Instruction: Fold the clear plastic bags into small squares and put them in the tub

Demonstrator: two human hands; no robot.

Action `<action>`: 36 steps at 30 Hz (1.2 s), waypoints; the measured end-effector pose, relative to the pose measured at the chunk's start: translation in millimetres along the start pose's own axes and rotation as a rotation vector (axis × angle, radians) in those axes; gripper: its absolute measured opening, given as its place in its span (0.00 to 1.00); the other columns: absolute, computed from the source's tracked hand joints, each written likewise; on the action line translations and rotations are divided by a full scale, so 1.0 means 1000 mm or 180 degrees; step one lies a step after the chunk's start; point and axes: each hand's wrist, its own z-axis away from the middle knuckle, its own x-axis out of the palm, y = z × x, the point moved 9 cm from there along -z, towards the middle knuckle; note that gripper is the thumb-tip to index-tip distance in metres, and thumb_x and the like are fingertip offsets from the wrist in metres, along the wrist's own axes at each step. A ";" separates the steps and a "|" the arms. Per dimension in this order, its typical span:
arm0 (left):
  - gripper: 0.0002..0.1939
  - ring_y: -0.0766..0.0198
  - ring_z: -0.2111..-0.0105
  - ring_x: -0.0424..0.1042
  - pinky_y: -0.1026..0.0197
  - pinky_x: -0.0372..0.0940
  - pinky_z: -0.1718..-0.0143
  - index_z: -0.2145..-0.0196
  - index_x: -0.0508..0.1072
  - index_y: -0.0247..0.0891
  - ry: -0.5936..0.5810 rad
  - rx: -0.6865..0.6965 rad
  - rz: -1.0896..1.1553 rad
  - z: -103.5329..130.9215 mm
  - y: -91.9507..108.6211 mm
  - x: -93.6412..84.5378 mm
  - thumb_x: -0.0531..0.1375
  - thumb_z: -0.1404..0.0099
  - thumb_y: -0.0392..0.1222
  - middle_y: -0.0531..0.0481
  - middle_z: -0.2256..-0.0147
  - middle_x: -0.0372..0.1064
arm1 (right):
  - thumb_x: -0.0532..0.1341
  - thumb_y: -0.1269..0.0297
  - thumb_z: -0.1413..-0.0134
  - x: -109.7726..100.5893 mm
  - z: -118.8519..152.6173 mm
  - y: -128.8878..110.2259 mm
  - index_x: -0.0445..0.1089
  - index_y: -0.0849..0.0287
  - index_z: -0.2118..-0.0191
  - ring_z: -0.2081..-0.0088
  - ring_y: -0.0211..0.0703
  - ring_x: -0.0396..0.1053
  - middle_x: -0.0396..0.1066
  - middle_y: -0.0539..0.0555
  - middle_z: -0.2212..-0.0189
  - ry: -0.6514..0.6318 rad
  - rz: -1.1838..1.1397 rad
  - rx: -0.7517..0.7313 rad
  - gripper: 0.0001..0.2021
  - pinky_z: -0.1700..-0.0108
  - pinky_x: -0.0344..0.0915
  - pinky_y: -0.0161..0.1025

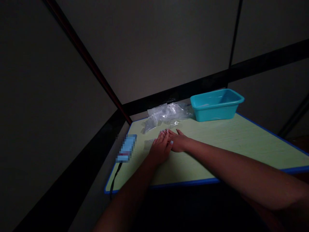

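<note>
My left hand [160, 150] lies palm down, its fingers extended and close together, the tips overlapping the fingers of my right hand [178, 142]. My right hand is flat too, unclenched, its outer finger spread a little from the rest. I cannot tell whether anything is pinched beneath them. A faint clear film [149, 144] lies on the table [205, 167], just beside my left fingers. Crumpled bags [166, 112] sit beyond my fingertips, near the tub [216, 111]. Bare tabletop opens to my right; the phone [126, 148] is near the left edge.
</note>
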 end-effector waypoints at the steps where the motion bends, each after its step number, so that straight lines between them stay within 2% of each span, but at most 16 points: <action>1: 0.30 0.55 0.36 0.36 0.46 0.44 0.40 0.35 0.40 0.35 -0.0045 -0.0040 -0.0026 0.001 0.000 0.000 0.36 0.31 0.50 0.41 0.35 0.38 | 0.47 0.57 0.43 0.001 0.000 0.000 0.38 0.54 0.34 0.35 0.53 0.30 0.32 0.56 0.34 -0.0012 0.0009 -0.0001 0.32 0.41 0.35 0.66; 10: 0.29 0.48 0.36 0.36 0.35 0.42 0.43 0.35 0.38 0.48 -0.0299 -0.0420 -0.0179 0.003 -0.012 0.001 0.35 0.31 0.55 0.43 0.35 0.37 | 0.47 0.58 0.43 0.006 -0.004 0.004 0.39 0.54 0.34 0.35 0.52 0.29 0.32 0.56 0.34 -0.0061 -0.0003 0.0052 0.32 0.41 0.33 0.65; 15: 0.29 0.46 0.37 0.38 0.39 0.45 0.43 0.35 0.41 0.46 -0.0239 -0.0500 -0.0356 0.003 -0.026 -0.001 0.37 0.31 0.55 0.40 0.36 0.39 | 0.43 0.59 0.41 0.004 -0.003 0.004 0.39 0.58 0.34 0.35 0.48 0.29 0.33 0.55 0.34 -0.0074 -0.0019 0.0156 0.29 0.40 0.34 0.64; 20: 0.28 0.43 0.37 0.39 0.36 0.46 0.45 0.36 0.43 0.51 -0.0249 -0.0619 -0.0432 0.005 -0.039 -0.003 0.37 0.32 0.57 0.41 0.36 0.39 | 0.42 0.58 0.40 0.003 -0.003 0.004 0.40 0.62 0.34 0.35 0.47 0.29 0.35 0.57 0.35 0.0003 -0.0008 0.0195 0.29 0.40 0.34 0.63; 31: 0.29 0.44 0.37 0.38 0.35 0.46 0.45 0.36 0.42 0.53 -0.0288 -0.0705 -0.0538 0.003 -0.039 -0.001 0.37 0.33 0.59 0.43 0.35 0.36 | 0.43 0.59 0.41 0.006 -0.006 0.007 0.40 0.62 0.34 0.35 0.48 0.31 0.35 0.56 0.35 0.0070 -0.0068 0.0139 0.30 0.40 0.35 0.63; 36: 0.30 0.46 0.37 0.38 0.36 0.46 0.45 0.36 0.43 0.50 -0.0215 -0.0815 -0.0595 0.006 -0.040 -0.002 0.38 0.33 0.60 0.43 0.35 0.38 | 0.42 0.58 0.40 0.005 -0.005 0.006 0.37 0.63 0.34 0.35 0.46 0.30 0.34 0.56 0.35 0.0040 -0.0003 0.0153 0.30 0.40 0.35 0.63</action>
